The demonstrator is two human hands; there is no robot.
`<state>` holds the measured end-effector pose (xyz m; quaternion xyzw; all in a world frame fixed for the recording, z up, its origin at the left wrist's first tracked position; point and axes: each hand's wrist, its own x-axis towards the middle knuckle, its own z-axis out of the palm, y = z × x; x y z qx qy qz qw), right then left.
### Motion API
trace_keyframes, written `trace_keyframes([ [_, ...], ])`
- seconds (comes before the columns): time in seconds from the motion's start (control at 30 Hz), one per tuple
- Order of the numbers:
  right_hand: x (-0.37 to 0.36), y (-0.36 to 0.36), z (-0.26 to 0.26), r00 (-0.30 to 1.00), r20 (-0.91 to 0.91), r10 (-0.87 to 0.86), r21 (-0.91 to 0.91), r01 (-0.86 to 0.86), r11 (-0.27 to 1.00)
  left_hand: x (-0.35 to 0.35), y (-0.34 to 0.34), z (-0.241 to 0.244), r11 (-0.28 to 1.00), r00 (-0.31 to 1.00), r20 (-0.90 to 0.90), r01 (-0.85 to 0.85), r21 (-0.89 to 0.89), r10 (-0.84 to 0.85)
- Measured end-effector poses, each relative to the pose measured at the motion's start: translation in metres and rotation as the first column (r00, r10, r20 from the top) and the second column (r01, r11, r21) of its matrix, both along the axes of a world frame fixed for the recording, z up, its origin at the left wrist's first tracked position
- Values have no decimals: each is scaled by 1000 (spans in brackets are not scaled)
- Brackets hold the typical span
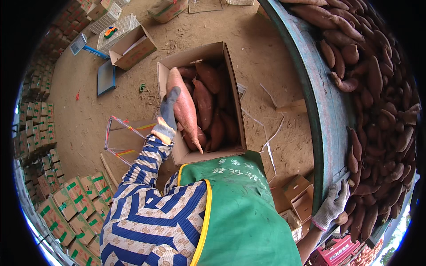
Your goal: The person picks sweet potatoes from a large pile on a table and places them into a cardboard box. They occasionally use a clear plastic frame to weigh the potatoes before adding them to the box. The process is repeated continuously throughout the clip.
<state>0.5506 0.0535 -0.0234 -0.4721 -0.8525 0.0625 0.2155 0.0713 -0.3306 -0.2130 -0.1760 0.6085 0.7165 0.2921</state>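
Observation:
My left hand (169, 108), in a grey-blue work glove with an orange cuff, grips a large reddish sweet potato (183, 101). Its thumb lies along the upper side, and the other fingers are mostly hidden beneath. The root is slanted over the left part of an open cardboard box (234, 99), its thin tip toward me. More sweet potatoes (203, 103) lie inside the box, the deeper ones in shadow. My right hand is out of view. A green apron (239, 212) with white writing covers my front, close to the box's near edge.
At right, a metal-edged platform (309, 66) bears piled sweet potatoes (376, 133); another person's gloved hand (332, 202) is at its edge. Left stand a platform scale (106, 78), a crate (121, 28) with a tape dispenser (110, 32), and stacked cartons (76, 199). Straps (266, 143) litter the dirt floor.

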Motion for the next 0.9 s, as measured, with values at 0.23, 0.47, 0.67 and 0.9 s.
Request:
trace_keyframes([
  [0.23,4,-28,-2,997,21,-75,-86,76,993,-7,15,8,999,1000,3,12,-35,-12],
  [0.47,-2,-34,5,997,44,-60,-52,62,997,5,88,14,901,912,-195,289,-322,-362],
  [0.67,-10,-40,10,1000,-19,-12,-28,12,1000,-4,80,3,618,509,-459,198,-761,-728],
  [0.9,-11,-61,41,990,-131,45,16,-43,999,4,129,1,748,586,-506,294,-594,-632],
])
